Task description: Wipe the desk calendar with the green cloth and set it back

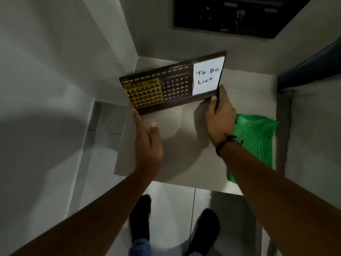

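grey walls (pixel 46 71) on the left and behind, meeting in a corner above a pale square table (pixel 184 145). below the table's near edge, glossy floor tiles (pixel 171 204) and two feet in black socks (pixel 140 217). near the top, a dark framed panel (pixel 236 15) set in the rear wall, details too dim to read. over the far part of the table, tilted with its face toward the camera and its left end lower than the right, the brown desk calendar (pixel 175 84): month names along the top, a gold sliding grid on the left half, white date numbers in the middle, a white note (pixel 207 77) reading "to do list" on the right. cannot tell whether the calendar's lower edge touches the table. on the table's right side, lying flat and partly hidden under the right forearm, the green cloth (pixel 258 137), touched by neither hand. at the calendar's lower left corner, the left hand (pixel 147 145), fingertips against the edge, fingers extended and close together, thumb held apart. at the lower right corner, the right hand (pixel 220 115), thumb in front and fingers curled behind, pinching the calendar's edge. around the right wrist, a thin black band (pixel 224 144).
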